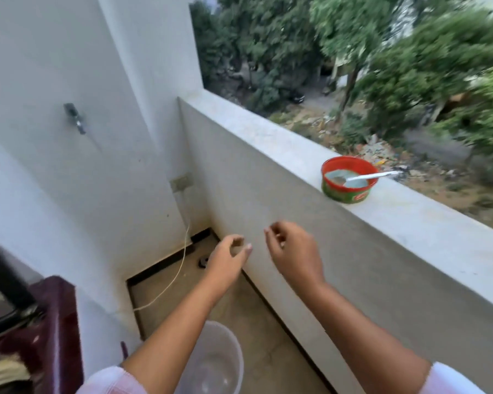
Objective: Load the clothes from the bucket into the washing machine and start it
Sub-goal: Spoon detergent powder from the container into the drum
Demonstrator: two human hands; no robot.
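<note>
A pale translucent bucket (217,362) stands on the balcony floor below my arms, and no clothes show inside it. The maroon washing machine (49,336) fills the lower left corner, its dark lid (3,285) raised and light cloth (3,371) visible in the drum. My left hand (228,257) and my right hand (293,251) are stretched out in the air in front of the parapet wall, fingers loosely curled, holding nothing. A red and green tub (349,180) of pale powder with a white spoon (373,175) sits on the parapet top, up and right of my right hand.
The balcony parapet (296,155) runs from centre to lower right, with trees and ground far below. A tap (76,118) sticks out of the left wall. A wall socket (180,182) feeds a white cable (171,277) down to the floor. A small dark drain (203,262) sits in the corner.
</note>
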